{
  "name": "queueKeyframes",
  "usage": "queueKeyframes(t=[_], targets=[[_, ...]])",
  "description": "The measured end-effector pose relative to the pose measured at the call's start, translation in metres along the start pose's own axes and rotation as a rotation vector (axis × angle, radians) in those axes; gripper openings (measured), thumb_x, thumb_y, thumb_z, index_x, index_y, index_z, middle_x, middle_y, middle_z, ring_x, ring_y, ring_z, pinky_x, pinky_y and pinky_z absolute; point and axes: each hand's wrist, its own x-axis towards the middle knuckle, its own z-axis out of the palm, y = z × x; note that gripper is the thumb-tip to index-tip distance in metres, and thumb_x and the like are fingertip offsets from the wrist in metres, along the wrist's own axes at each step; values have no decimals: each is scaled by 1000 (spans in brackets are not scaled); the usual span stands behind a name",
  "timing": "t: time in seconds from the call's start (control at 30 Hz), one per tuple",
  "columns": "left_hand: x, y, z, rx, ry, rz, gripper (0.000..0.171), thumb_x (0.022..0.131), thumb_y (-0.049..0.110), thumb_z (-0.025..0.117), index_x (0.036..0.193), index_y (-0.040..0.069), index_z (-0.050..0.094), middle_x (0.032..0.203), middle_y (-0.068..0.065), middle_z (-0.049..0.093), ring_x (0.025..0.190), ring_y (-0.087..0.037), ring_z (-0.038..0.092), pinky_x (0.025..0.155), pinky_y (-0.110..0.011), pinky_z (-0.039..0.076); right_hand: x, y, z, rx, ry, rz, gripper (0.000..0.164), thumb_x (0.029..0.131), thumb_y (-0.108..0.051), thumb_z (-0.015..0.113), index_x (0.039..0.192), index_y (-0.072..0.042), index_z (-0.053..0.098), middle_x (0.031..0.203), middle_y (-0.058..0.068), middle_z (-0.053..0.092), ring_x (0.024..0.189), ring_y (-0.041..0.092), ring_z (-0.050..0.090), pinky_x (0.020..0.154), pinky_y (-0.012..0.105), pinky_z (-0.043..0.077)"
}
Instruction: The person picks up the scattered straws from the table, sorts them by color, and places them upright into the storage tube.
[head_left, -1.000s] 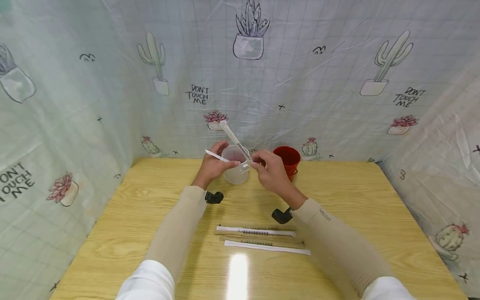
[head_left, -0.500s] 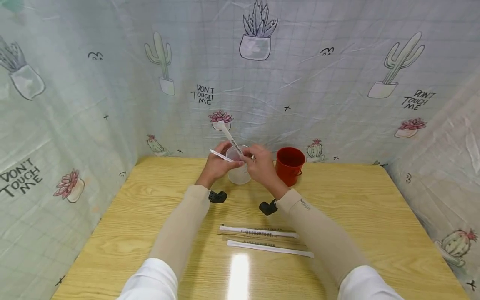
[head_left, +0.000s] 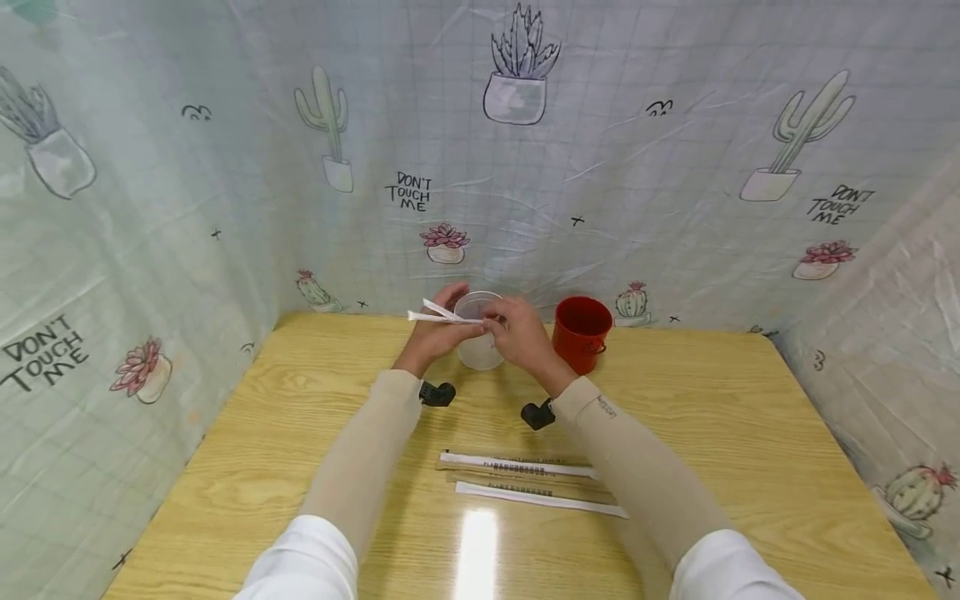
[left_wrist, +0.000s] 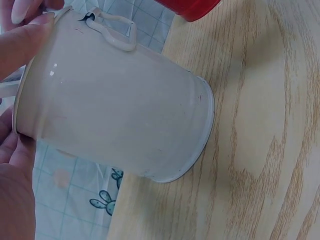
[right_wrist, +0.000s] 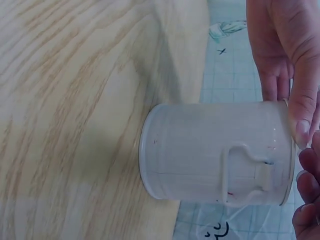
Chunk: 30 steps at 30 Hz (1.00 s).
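Observation:
A small white bucket [head_left: 480, 354] with a side handle stands at the back of the table. My left hand [head_left: 431, 342] holds it at the rim, thumb across the near side and fingers round the far left. At the rim, my right hand [head_left: 521, 333] pinches the right end of a slim white paper-wrapped stick, perhaps a straw [head_left: 418, 316], which lies nearly level over the left hand. Another white wrapped stick [head_left: 435, 307] crosses it, rising to the left; its lower end is hidden. In the left wrist view the bucket [left_wrist: 120, 100] appears sideways, the left fingers [left_wrist: 20, 155] at its rim.
A red bucket [head_left: 581, 333] stands just right of the right hand. Several paper-wrapped sticks [head_left: 540, 498], some white and some brown with print, lie across the table nearer the body. A printed curtain [head_left: 675, 208] hangs behind the wooden table [head_left: 750, 467].
My right hand has moved left to the white bucket's rim. The wrapped stick in it has tipped from steeply raised to nearly level, crossing the other one. The left hand stays at the bucket.

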Motion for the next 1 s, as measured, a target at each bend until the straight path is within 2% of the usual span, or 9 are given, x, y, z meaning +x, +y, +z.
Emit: queueKeyframes(t=[0.2, 0.37, 0.5, 0.77, 1.0], targets=[[0, 0, 2, 19, 28, 3, 86, 82, 10, 89, 154, 0, 45, 159, -22, 48, 151, -34, 46, 123, -48, 41, -18, -1, -11, 46, 14, 22, 14, 97, -9, 71, 107, -3, 79, 102, 13, 76, 95, 30, 65, 86, 44, 56], [1, -1, 2, 39, 44, -1, 86, 79, 13, 92, 152, 1, 48, 157, -20, 51, 149, -34, 48, 123, -48, 41, -49, 1, -24, 80, 3, 40, 14, 94, -6, 74, 106, -4, 80, 100, 11, 77, 90, 26, 65, 77, 36, 54], [0, -1, 4, 41, 43, -3, 86, 78, 13, 92, 151, 1, 49, 156, -20, 53, 147, -34, 50, 122, -48, 42, -80, 10, -32, 92, -41, 59, 12, 92, -6, 77, 103, -8, 81, 96, 6, 77, 85, 18, 62, 72, 28, 49], [-1, -3, 6, 36, 33, -20, 88, 78, 14, 93, 153, 2, 48, 157, -19, 51, 146, -34, 50, 122, -48, 42, -137, 27, -43, 90, -182, 91, 7, 92, -8, 78, 96, -12, 82, 85, -6, 73, 79, 7, 57, 69, 23, 46], [-1, -3, 6, 32, 43, -7, 84, 78, 13, 92, 151, 3, 50, 154, -19, 55, 143, -36, 53, 120, -50, 44, -172, 39, -53, 81, -225, 84, 9, 89, -3, 78, 95, -9, 82, 86, -5, 74, 79, 4, 58, 67, 22, 48]])
